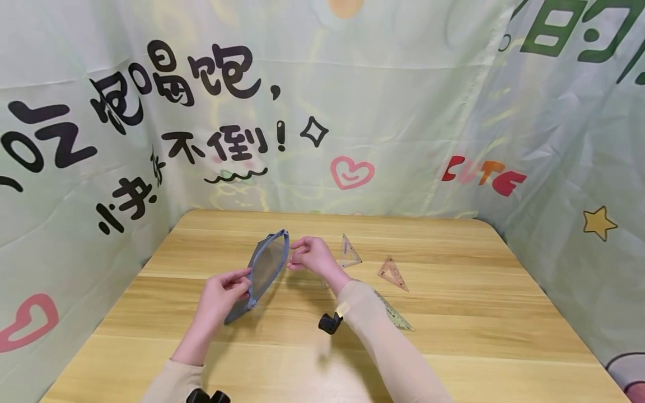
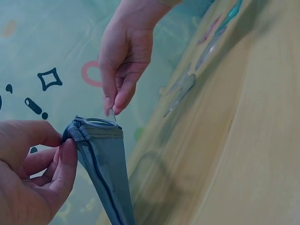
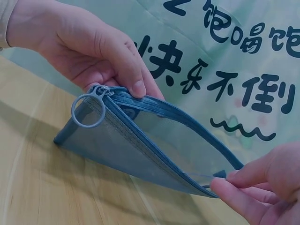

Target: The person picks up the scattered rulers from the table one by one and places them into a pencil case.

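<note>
A blue-grey mesh zip pouch is held up above the table, its zipped mouth spread apart. My left hand pinches it at the zipper end, where a ring pull hangs in the right wrist view. My right hand is at the far end of the mouth, thumb and finger pinched together. Between those fingertips a thin clear plastic piece shows in the left wrist view; its full shape cannot be made out. Its faint edge reaches into the pouch mouth in the right wrist view.
To the right on the wooden table lie a clear set square, a pinkish set square and a green patterned ruler, partly behind my right sleeve. Printed cloth hangs around the table's back and sides.
</note>
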The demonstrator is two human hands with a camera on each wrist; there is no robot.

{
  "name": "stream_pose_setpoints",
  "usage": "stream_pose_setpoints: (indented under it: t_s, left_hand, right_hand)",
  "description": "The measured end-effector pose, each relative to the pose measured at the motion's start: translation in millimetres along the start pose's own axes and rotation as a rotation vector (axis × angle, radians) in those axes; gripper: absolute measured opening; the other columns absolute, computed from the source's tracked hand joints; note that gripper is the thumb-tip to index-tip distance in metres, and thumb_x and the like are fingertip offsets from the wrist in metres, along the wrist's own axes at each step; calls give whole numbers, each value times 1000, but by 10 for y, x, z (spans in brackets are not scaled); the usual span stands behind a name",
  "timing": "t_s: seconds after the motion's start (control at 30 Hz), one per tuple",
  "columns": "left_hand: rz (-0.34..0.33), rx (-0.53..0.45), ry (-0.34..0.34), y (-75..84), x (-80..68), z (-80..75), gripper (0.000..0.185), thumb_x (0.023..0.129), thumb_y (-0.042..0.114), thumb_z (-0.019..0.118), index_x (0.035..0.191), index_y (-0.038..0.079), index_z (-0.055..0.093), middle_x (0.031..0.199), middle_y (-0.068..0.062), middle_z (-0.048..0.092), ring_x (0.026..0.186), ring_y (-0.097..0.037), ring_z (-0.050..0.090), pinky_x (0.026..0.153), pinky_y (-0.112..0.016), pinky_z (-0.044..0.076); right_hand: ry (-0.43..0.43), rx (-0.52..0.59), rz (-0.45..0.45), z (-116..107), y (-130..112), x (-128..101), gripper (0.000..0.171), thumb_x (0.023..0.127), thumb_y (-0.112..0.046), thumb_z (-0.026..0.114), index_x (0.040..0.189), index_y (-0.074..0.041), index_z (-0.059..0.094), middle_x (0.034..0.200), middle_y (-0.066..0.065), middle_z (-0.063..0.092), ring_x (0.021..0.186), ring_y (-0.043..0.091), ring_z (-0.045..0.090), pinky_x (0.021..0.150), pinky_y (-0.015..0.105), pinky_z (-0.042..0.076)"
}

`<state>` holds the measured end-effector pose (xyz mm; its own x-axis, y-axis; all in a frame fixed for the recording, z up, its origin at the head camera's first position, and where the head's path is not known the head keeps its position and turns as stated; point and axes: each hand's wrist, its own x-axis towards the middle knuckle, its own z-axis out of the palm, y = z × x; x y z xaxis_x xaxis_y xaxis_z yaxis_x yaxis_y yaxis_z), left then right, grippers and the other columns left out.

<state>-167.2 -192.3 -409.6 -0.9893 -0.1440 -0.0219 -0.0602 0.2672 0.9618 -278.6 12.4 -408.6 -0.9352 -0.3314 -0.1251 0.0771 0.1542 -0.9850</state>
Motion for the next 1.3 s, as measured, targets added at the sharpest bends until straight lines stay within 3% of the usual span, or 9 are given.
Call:
stream_pose_setpoints:
  t_s: [0.2, 0.4, 0.7, 1.0, 1.3]
  left_hand:
    - [4, 6, 5, -7, -7, -60, 35, 94, 3, 62, 127, -6, 62, 93, -4, 65, 77, 1, 61, 77, -22, 62]
    - [7, 17, 8, -16, -41, -81, 36, 94, 5, 62, 128, -6, 62, 96, -6, 66, 78, 2, 62, 76, -20, 61]
    - [-6, -3, 9, -21, -76, -50, 38, 95, 7, 63, 131, -5, 61, 100, -7, 67, 79, 1, 63, 75, -18, 61]
    - [-4, -59, 27, -34, -70, -8, 37, 94, 2, 62, 129, -9, 60, 94, -3, 66, 75, 2, 64, 72, -16, 60]
    - [-10, -104, 36, 8, -55, 77, 37, 92, -1, 62, 128, -10, 60, 90, -2, 66, 72, 1, 64, 70, -15, 60]
  right_hand:
    - [-3, 26, 21, 56, -6, 23, 36, 89, 9, 63, 124, 10, 58, 97, 22, 68, 90, 37, 73, 93, 47, 59]
    - [-6, 49, 8, 135, -26, 9, 37, 87, 11, 63, 123, 11, 57, 97, 25, 68, 93, 42, 72, 90, 46, 60]
    - [-34, 25, -28, 206, 31, 11, 36, 87, 11, 63, 123, 12, 56, 100, 30, 69, 87, 38, 73, 88, 48, 60]
    - [-21, -187, -72, 227, 37, -44, 33, 87, -2, 70, 119, 3, 64, 98, 18, 74, 91, 35, 72, 78, 45, 62]
    - [-4, -248, -103, 203, 45, -70, 31, 87, -5, 71, 117, 1, 66, 97, 18, 74, 94, 41, 71, 73, 40, 60]
